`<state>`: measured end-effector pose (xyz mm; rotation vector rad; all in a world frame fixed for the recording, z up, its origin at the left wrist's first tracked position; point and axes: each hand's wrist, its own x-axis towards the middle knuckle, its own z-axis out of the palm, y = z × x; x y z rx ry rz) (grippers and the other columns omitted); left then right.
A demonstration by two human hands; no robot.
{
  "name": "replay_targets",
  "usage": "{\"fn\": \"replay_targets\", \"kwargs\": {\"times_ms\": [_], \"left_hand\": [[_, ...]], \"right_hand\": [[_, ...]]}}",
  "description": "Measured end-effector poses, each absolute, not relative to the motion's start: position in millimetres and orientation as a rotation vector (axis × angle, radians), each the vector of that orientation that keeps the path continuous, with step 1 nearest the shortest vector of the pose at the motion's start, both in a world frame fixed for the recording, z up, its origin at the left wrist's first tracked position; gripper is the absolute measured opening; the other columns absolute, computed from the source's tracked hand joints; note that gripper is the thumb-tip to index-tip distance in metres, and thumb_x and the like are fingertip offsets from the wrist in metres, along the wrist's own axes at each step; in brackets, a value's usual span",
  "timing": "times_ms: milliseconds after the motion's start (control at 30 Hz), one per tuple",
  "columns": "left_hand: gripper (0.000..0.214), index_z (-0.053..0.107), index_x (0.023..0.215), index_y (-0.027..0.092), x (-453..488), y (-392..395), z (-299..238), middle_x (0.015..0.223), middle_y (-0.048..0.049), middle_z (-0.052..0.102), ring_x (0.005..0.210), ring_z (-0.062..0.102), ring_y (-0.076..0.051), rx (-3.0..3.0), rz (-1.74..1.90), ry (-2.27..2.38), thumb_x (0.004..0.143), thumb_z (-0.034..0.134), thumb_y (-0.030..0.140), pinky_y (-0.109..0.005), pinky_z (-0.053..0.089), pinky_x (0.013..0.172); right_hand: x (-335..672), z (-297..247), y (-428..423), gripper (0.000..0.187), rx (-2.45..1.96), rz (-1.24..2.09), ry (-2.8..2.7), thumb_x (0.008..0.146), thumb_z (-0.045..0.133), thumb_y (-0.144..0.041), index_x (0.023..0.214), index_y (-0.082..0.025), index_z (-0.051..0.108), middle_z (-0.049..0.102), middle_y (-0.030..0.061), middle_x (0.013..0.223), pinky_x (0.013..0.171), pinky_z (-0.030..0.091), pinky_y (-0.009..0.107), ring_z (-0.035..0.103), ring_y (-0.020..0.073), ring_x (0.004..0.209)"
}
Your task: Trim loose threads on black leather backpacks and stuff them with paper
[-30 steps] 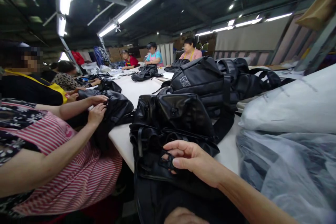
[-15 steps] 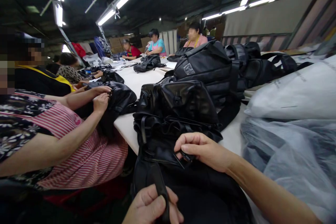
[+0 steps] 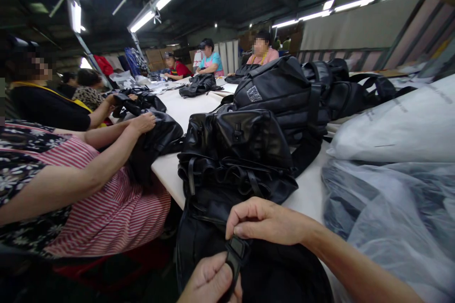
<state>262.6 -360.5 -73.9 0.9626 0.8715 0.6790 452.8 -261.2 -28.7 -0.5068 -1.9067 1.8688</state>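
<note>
fingers of the left hand [image 3: 209, 278], low centre of the frame, are closed on a black strap [image 3: 233, 269]; those of the right hand [image 3: 265, 220], just above and to the right, pinch a black buckle [image 3: 237, 247] at its upper end. the buckle sits just beyond the left fingertips, near both hands, its long axis in line with the strap, slanting up and slightly right; whether it is threaded i cannot tell. half a second ago strap and buckle were apart; now they meet over the black bag [image 3: 206, 220].
</note>
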Motion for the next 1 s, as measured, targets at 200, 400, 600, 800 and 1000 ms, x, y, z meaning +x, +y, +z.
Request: {"fn": "replay_targets", "kwargs": {"times_ms": [200,400,600,800,1000], "left_hand": [[0.057,0.055,0.083,0.017,268,-358,-78,0.038,0.0098,0.037,0.035,0.027,-0.006,1.044,0.824,0.95,0.082,0.055,0.074,-0.021,0.016,0.041],[0.055,0.05,0.108,0.02,263,-371,-68,0.049,0.0083,0.048,0.043,0.034,-0.006,1.03,0.944,0.961,0.084,0.058,0.069,-0.018,0.025,0.048],[0.063,0.047,0.138,0.035,245,-377,-75,0.087,0.0016,0.06,0.08,0.058,-0.015,1.323,1.143,1.149,0.083,0.071,0.054,-0.025,0.045,0.077],[0.02,0.069,0.106,0.033,239,-373,-61,0.088,0.0011,0.054,0.08,0.055,-0.014,1.716,1.281,1.112,0.087,0.071,0.035,-0.024,0.045,0.075],[0.005,0.071,0.082,0.025,230,-381,-47,0.081,-0.0015,0.064,0.073,0.061,-0.014,1.474,1.309,0.778,0.084,0.076,0.027,-0.024,0.047,0.066]], "right_hand": [[444,-26,-276,0.013,-0.692,1.495,-2.156,0.083,0.053,-0.014,0.084,-0.016,0.066,0.064,-0.0014,0.076,0.069,0.042,0.022,0.057,0.0115,0.071],[438,-15,-299,0.02,-0.95,1.085,-2.319,0.08,0.052,-0.009,0.096,-0.02,0.056,0.062,-0.0021,0.082,0.071,0.037,0.025,0.055,0.0145,0.079],[433,-14,-309,0.019,-0.963,1.195,-2.259,0.079,0.054,-0.012,0.095,-0.022,0.051,0.06,-0.0044,0.082,0.072,0.036,0.025,0.054,0.013,0.078],[434,-11,-309,0.015,-0.937,1.341,-2.222,0.078,0.057,-0.013,0.089,-0.022,0.052,0.056,-0.0046,0.079,0.068,0.037,0.024,0.054,0.0127,0.077],[436,-18,-296,0.02,-0.607,2.201,-1.797,0.081,0.065,-0.032,0.086,-0.017,0.052,0.055,-0.0034,0.071,0.051,0.039,0.017,0.048,0.0074,0.057]]}}
